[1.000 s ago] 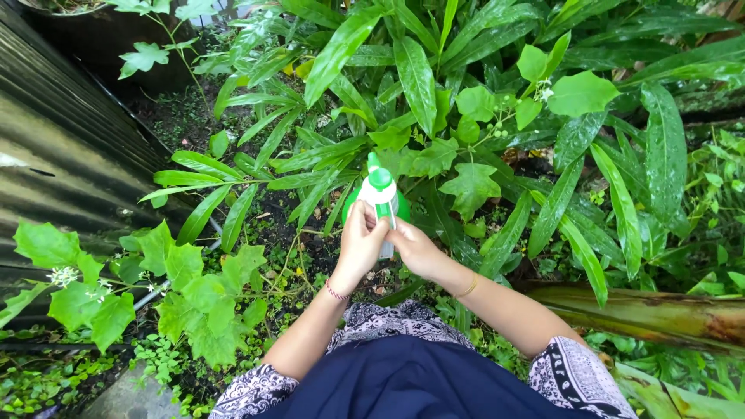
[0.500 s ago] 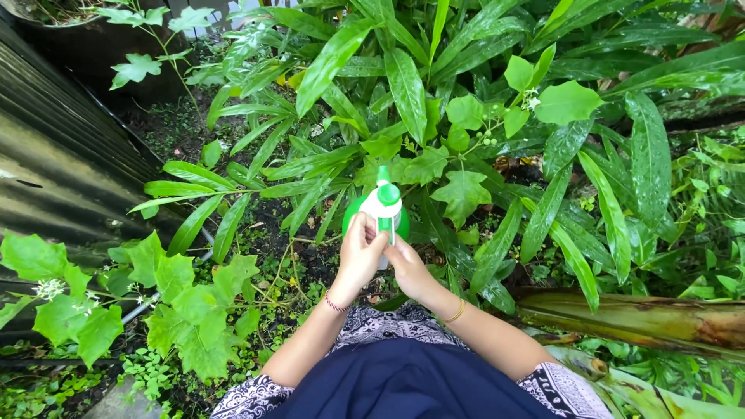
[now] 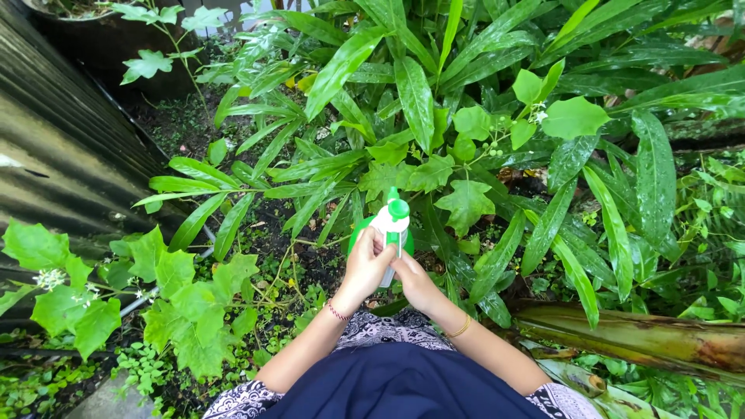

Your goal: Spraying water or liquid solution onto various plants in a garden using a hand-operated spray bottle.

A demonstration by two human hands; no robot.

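Lower now, both hands grip one green-and-white plastic spray bottle: left hand at seven o'clock, right hand at five, fingers clamped.

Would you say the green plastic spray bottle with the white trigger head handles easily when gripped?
The green plastic spray bottle looks rigid, so probably firm to squeeze around. Both the left hand and right hand grip it, hinting at some weight. Wet leaves nearby suggest it may be slippery.

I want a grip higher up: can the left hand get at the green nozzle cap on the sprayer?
Probably yes. The left hand already rests on the sprayer's white head, and the nozzle cap sits just above its fingertips with nothing over it. The right hand holds lower down.
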